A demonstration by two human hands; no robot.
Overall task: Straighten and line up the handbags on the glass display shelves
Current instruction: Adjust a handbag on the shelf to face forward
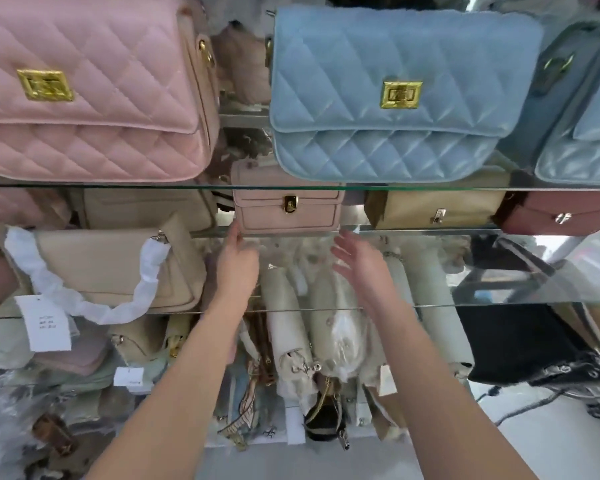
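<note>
Small pink bag (288, 209) stands upright on the middle shelf (499, 292), between a beige bag (118, 268) and a tan bag (433, 209). Left grip (236, 261), released, lies at its lower left corner; right grip (357, 261), released with fingers spread, hovers just below its right corner

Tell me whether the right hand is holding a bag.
No: the right hand hovers open, fingers spread, just below the small pink bag, gripping nothing.

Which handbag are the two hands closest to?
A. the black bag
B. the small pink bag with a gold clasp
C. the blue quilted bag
B: the left hand and right hand are just below the lower corners of the small pink bag.
</note>
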